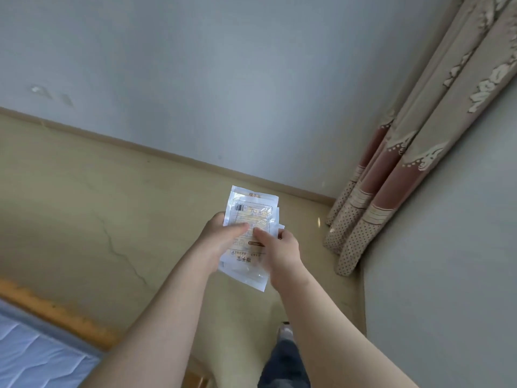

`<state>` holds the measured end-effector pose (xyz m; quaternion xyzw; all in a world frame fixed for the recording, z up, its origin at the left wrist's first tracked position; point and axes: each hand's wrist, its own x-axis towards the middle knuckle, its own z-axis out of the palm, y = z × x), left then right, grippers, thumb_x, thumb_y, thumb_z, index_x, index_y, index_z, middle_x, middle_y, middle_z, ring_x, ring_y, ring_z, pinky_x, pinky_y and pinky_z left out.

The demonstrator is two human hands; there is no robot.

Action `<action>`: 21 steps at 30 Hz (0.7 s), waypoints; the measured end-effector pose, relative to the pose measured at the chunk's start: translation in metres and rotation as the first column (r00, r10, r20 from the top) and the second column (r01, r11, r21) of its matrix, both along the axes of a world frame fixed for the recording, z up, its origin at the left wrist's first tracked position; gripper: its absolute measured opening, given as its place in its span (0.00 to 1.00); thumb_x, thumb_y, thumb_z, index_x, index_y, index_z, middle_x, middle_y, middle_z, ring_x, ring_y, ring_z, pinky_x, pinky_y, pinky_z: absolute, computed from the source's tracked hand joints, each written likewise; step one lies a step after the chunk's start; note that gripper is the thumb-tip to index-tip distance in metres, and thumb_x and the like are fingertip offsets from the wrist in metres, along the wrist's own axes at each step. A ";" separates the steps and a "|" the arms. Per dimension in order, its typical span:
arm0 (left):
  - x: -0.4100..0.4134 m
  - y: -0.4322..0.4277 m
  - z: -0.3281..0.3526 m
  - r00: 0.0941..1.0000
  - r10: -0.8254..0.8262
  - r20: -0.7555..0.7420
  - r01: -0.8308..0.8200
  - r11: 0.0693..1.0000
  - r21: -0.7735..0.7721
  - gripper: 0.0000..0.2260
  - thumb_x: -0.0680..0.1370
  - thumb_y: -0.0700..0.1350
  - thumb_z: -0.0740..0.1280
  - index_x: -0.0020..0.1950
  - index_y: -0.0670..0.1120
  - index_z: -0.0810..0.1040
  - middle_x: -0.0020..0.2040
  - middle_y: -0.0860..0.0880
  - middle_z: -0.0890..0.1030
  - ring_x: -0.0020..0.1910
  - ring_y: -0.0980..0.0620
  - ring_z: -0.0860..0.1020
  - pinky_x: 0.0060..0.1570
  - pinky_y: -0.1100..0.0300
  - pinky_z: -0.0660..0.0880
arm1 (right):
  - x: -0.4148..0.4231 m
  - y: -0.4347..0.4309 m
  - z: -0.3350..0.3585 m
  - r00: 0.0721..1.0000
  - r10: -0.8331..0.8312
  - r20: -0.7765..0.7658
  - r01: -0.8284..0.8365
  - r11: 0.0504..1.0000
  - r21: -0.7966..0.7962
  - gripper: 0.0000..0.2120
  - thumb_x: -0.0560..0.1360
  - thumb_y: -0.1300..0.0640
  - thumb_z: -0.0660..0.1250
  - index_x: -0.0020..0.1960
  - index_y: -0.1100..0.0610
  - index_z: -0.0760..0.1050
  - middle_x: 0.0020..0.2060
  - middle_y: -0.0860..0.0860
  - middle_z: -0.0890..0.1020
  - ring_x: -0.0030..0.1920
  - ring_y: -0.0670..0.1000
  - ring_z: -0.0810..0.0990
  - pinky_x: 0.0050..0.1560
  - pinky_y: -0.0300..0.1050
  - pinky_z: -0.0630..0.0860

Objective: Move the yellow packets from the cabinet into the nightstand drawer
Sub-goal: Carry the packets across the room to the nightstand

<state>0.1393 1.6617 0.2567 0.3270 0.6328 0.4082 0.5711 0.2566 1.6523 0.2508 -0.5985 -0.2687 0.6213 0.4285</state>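
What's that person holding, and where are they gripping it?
A stack of packets: the left hand grips its left edge, the right hand its right edge, thumbs across the front.

The packets [253, 211] are glossy plastic film, crinkled and catching light. The floor [84, 205] looks matt and smooth, with a thin crack. The wall [223, 79] is matt paint, scuffed in spots. The curtain [391, 177] is woven cloth. The bed frame [56, 312] is varnished wood and the mattress [33, 357] is quilted cloth.
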 end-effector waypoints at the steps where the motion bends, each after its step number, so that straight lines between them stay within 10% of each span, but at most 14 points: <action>1: -0.003 0.020 -0.001 1.000 0.026 0.002 -0.026 1.000 0.005 0.11 0.76 0.42 0.68 0.58 0.45 0.75 0.50 0.46 0.82 0.42 0.50 0.80 0.35 0.59 0.75 | -0.003 0.023 -0.002 0.999 0.032 -0.003 -0.032 0.999 0.007 0.10 0.74 0.63 0.68 0.55 0.61 0.73 0.45 0.55 0.82 0.41 0.53 0.81 0.40 0.46 0.80; 21: -0.102 0.366 0.006 0.863 0.505 -0.015 -0.505 0.863 0.034 0.13 0.76 0.40 0.68 0.60 0.43 0.75 0.52 0.44 0.82 0.47 0.45 0.82 0.38 0.55 0.78 | -0.116 0.431 -0.001 0.866 0.496 -0.071 -0.495 0.868 0.023 0.10 0.74 0.63 0.68 0.55 0.61 0.72 0.52 0.58 0.81 0.51 0.59 0.81 0.50 0.55 0.80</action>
